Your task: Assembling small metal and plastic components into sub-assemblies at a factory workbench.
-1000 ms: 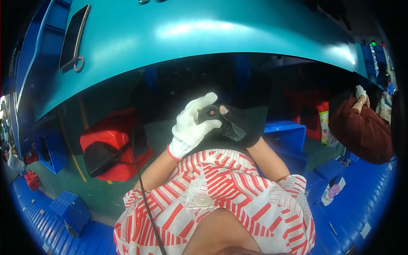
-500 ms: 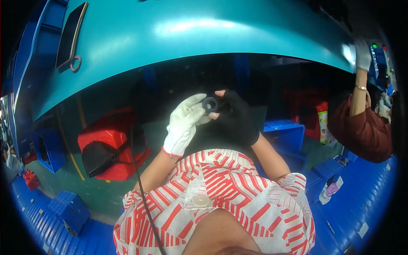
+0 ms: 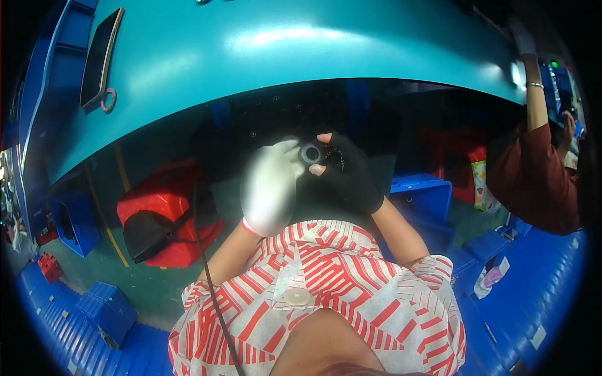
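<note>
A small dark ring-shaped part (image 3: 311, 153), round with a hole through its middle, is held between my two hands below the table's edge. My left hand (image 3: 271, 182), in a white glove, is closed at the ring's left side; its back is a bright smear, and the fingers show only in part. My right hand (image 3: 351, 169) wears a black glove with bare fingertips. Its thumb and a fingertip grip the ring from the right, one above and one below. The dark glove blends into the shadow behind it.
Beyond my hands lies a teal table (image 3: 282, 62) with a phone (image 3: 100, 59) and a pink ring strap (image 3: 109, 100). A red stool (image 3: 169, 244) carries a black bag (image 3: 147, 235). Blue crates (image 3: 420, 194) stand right. A co-worker's arm (image 3: 536, 100) reaches over the table.
My left hand has turned and become smeared, its back now toward me, while the ring stays almost in place. The co-worker's arm has shifted slightly up and left.
</note>
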A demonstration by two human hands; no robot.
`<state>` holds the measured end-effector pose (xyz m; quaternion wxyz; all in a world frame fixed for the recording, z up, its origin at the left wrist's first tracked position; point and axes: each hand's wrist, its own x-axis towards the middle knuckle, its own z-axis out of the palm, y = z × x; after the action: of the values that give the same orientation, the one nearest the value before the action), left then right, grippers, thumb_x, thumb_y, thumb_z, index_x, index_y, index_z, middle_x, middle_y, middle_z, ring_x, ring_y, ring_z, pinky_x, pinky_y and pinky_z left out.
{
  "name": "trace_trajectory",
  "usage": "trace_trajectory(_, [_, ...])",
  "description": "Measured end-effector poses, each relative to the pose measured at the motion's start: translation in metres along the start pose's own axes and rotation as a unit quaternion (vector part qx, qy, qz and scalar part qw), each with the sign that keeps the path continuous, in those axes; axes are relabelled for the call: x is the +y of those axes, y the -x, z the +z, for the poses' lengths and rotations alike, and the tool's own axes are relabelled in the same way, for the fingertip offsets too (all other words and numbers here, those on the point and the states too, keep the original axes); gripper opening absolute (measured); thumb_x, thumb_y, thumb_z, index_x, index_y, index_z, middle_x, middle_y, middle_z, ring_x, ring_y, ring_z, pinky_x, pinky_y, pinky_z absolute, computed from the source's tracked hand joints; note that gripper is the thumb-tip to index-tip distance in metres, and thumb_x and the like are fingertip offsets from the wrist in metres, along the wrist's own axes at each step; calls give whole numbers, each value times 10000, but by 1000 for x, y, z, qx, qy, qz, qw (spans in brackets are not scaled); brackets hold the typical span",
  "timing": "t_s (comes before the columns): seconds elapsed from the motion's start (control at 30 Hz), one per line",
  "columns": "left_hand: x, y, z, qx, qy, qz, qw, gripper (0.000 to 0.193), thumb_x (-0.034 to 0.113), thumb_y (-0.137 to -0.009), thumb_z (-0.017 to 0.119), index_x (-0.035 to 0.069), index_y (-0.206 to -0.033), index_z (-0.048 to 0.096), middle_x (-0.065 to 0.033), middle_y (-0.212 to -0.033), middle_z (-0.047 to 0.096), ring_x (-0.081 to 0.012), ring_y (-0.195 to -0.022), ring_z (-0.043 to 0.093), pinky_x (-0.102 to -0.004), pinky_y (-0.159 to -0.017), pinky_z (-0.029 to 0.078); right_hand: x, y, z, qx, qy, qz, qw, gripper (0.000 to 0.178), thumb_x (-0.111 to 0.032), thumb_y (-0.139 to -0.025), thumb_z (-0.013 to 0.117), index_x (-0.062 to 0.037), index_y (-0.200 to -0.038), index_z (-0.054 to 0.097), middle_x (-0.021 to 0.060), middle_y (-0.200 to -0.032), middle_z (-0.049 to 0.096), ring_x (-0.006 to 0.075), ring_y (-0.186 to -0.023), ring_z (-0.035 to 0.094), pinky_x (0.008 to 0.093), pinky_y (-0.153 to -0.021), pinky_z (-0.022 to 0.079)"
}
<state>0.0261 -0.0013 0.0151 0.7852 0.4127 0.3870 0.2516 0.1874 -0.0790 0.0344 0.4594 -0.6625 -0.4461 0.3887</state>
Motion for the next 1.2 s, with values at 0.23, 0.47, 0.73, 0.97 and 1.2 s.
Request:
trace_trajectory(0.23, [37, 0, 11, -119, -366, 234, 893, 352, -79, -731, 640, 13, -1071, 627, -167, -1008, 639, -269, -874, 659, -318, -768, 513, -7, -7, -13, -82, -29, 37, 996, 543, -152, -739, 753, -24, -1211, 516, 134, -1039, 623, 234, -898, 641, 315, -805, 505])
trace_trajectory(0.47, [15, -10, -6, -43, -38, -44, 997, 352, 67, -893, 544, -30, -1230, 507, -121, -1032, 608, -193, -892, 623, -292, -780, 546, -84, -69, -85, 127, 148, -286, 938, 149, -83, -816, 673, -14, -944, 640, 117, -843, 659, 222, -741, 657, 291, -659, 508])
trace_trajectory(0.73, [11, -15, -11, -13, 231, -92, 968, 396, 118, -911, 515, -68, -1255, 451, -176, -1031, 597, -291, -907, 628, -405, -768, 559, -44, -232, -170, 275, 401, -332, 808, 205, -227, -851, 562, -89, -973, 652, 135, -953, 622, 306, -943, 572, 405, -796, 475])
trace_trajectory(0.97, [9, -14, -17, -11, 252, -90, 964, 373, 93, -914, 492, -64, -1251, 458, -181, -1065, 596, -317, -915, 633, -410, -764, 567, -59, -220, -156, 241, 509, -249, 788, 233, -257, -827, 584, -81, -962, 653, 134, -941, 625, 310, -906, 583, 395, -755, 482])
trace_trajectory(1.2, [8, -16, -15, -11, 236, -114, 965, 357, 123, -898, 530, -35, -1218, 507, -159, -1062, 611, -305, -933, 620, -421, -804, 521, -70, -190, -154, 187, 488, -267, 809, 248, -308, -812, 554, -81, -809, 655, 160, -903, 576, 314, -804, 591, 395, -666, 487])
